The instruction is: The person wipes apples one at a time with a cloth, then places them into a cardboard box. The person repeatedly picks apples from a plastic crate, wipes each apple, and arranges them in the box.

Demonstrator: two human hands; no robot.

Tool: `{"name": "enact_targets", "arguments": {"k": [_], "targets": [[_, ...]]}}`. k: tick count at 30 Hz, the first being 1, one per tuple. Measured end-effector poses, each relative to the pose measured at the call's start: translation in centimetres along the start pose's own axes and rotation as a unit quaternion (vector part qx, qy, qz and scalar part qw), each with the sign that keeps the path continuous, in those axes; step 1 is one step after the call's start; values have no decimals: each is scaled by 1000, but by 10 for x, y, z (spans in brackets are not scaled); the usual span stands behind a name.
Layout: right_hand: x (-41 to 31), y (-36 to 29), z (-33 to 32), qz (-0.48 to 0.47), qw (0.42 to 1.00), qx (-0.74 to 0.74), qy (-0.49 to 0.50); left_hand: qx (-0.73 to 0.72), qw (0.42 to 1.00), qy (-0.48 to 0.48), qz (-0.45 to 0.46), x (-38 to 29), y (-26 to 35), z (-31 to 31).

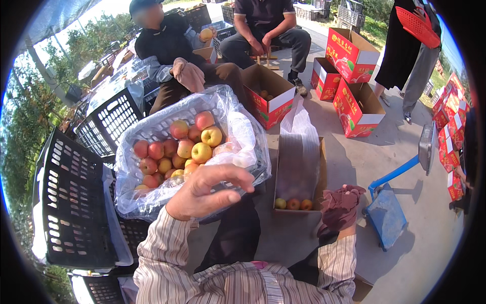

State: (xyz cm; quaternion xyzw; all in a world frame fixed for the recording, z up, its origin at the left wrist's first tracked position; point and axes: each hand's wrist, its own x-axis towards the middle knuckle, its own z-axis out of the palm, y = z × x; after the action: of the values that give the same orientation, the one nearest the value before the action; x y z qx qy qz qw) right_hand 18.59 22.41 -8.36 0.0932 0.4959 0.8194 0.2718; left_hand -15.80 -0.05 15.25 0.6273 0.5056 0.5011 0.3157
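Note:
My left hand [207,190] hovers over the near right edge of a plastic-lined crate [127,178], its fingers apart and nothing in them. Inside the crate lie several red and yellow apples [185,148], with crumpled clear film [243,140] on the right side. My right hand [347,231] grips a bunched maroon cloth [340,209] that hides most of its fingers. Just left of that hand stands an open cardboard box [322,163]. Three apples [293,204] sit in a row at its near end, and a translucent liner sheet [298,152] covers much of the rest.
Black plastic crates [72,205] stand at my left. Red printed apple cartons [355,53] are grouped ahead on the right, near a blue platform scale [387,218]. Two seated people face me, one holding an apple [206,35]. Another person stands with a red basket [415,24].

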Motion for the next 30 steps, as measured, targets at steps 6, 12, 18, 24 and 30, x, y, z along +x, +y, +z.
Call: {"name": "enact_targets", "arguments": {"k": [6,12,18,24,30], "targets": [[-19,31,-60,191,-124,970,88,474,840,25,-261,-17,-116,-133],[-65,40,-82,139,-417,898,-16,408,800,233,-374,25,-178,-135],[-65,77,-73,262,561,746,243,353,759,335,-433,46,-238,-165],[-37,68,-92,137,-335,932,35,396,753,309,-425,68,-238,-172],[-48,70,-94,139,-406,903,13,30,900,341,-268,61,-288,-205]]}}
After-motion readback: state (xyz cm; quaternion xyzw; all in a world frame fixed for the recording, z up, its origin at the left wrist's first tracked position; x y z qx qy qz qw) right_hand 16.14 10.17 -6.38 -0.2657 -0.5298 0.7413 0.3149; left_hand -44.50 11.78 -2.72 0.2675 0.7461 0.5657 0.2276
